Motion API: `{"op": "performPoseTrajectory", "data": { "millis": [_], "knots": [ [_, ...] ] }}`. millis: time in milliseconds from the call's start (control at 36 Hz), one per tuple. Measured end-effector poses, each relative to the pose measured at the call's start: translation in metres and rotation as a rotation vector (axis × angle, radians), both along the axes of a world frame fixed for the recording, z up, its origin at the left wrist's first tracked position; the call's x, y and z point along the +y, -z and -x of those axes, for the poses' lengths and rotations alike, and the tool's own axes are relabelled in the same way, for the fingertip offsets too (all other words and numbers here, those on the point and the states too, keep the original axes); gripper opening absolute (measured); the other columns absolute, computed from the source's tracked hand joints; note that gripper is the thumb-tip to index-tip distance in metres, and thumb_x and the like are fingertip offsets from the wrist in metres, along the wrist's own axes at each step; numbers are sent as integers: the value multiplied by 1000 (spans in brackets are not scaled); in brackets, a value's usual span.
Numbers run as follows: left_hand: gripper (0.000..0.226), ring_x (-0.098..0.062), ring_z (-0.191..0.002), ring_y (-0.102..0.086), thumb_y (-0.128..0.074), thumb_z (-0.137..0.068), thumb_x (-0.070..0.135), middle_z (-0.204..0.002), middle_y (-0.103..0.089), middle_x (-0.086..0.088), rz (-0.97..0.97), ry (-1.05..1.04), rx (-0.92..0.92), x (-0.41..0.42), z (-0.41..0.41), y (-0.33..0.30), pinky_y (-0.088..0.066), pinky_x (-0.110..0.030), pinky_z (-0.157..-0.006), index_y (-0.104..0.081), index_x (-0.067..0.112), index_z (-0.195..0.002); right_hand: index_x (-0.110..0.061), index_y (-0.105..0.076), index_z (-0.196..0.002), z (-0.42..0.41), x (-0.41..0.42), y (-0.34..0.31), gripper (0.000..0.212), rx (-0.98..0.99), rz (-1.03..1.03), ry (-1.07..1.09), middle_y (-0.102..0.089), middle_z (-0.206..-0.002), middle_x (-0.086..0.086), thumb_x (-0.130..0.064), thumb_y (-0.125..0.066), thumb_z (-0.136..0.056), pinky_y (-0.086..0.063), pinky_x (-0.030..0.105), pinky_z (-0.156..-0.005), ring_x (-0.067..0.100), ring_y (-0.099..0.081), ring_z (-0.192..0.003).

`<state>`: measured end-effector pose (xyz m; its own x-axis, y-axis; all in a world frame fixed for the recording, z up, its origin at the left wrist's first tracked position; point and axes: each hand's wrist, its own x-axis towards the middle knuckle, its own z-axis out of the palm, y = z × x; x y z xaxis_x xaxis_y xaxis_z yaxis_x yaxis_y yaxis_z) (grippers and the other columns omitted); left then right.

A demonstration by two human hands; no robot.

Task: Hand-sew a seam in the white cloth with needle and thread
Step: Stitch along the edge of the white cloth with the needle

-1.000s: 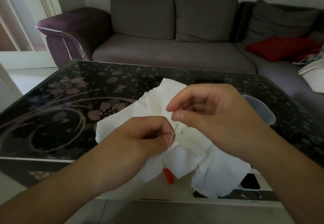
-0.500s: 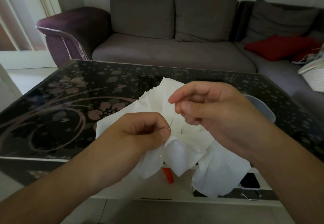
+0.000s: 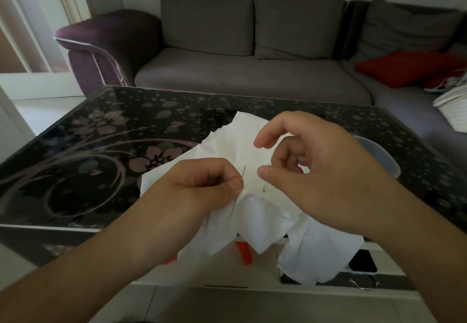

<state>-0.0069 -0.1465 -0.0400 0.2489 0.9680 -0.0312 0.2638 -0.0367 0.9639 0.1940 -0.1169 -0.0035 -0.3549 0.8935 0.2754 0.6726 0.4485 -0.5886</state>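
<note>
The white cloth [image 3: 262, 224] is bunched up above the near edge of the table, its folds hanging down over the edge. My left hand [image 3: 202, 186] pinches a fold of the cloth between thumb and fingers. A thin needle [image 3: 244, 171] sticks up out of that fold right beside my left thumb, and its lower end shows below the hand. My right hand [image 3: 310, 168] hovers just right of the needle with thumb and forefinger spread apart, holding nothing. I cannot make out the thread.
A black glass table [image 3: 101, 160] with a pink flower pattern lies under the cloth. Behind my right hand sits a pale round lid or dish [image 3: 379, 155]. Something orange [image 3: 243, 252] hangs below the cloth. A grey sofa [image 3: 252, 74] with a red cushion [image 3: 404, 67] stands beyond.
My right hand has let go of the needle and opened its thumb and forefinger. The needle now stands in the cloth by my left thumb. My left hand keeps its pinch.
</note>
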Motion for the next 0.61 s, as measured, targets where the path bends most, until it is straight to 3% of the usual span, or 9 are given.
{"op": "performPoseTrajectory", "data": {
  "millis": [167,278,361,472,528,611],
  "knots": [
    [29,-6,-74,-59,-57,-98,24,-74,-63,9,-37,35,24,0,0,1,-45,-28,-74,-71,25,-73,-36,-69,-95,-1,1,1,24,43,50,-73,-65,-80,-11,-19,-82,-84,-56,25,-66,10,-64,-74],
    [27,-14,-80,-62,-57,-99,23,-78,-66,4,-76,20,22,0,0,3,-48,-33,-77,-72,23,-76,-35,-66,-100,-7,0,-1,34,65,137,-128,-63,-85,-7,-17,-86,-79,-59,32,-69,14,-62,-75],
    [26,-22,-82,-61,-57,-100,23,-81,-66,-2,-120,17,13,1,2,5,-47,-36,-77,-71,21,-78,-30,-69,-101,-4,0,-2,26,154,198,-138,-67,-88,-3,-16,-82,-83,-61,38,-74,17,-66,-80],
    [24,-21,-76,-57,-60,-101,34,-77,-62,0,-191,55,39,1,4,6,-45,-31,-72,-70,24,-83,-30,-77,-98,4,3,-4,9,269,347,-75,-75,-87,-10,-26,-75,-90,-54,23,-73,4,-70,-84],
    [21,-20,-74,-56,-56,-94,39,-75,-61,1,-216,66,64,1,3,7,-44,-29,-70,-70,26,-84,-27,-79,-94,7,4,-3,9,275,425,-72,-74,-80,-12,-32,-75,-88,-50,21,-71,2,-69,-76],
    [27,-8,-71,-56,-58,-100,46,-75,-62,6,-240,74,89,0,1,8,-44,-19,-67,-69,29,-82,-20,-80,-88,7,6,4,10,326,505,-47,-62,-59,-13,-30,-77,-87,-45,24,-65,1,-55,-57]
  ]
}}
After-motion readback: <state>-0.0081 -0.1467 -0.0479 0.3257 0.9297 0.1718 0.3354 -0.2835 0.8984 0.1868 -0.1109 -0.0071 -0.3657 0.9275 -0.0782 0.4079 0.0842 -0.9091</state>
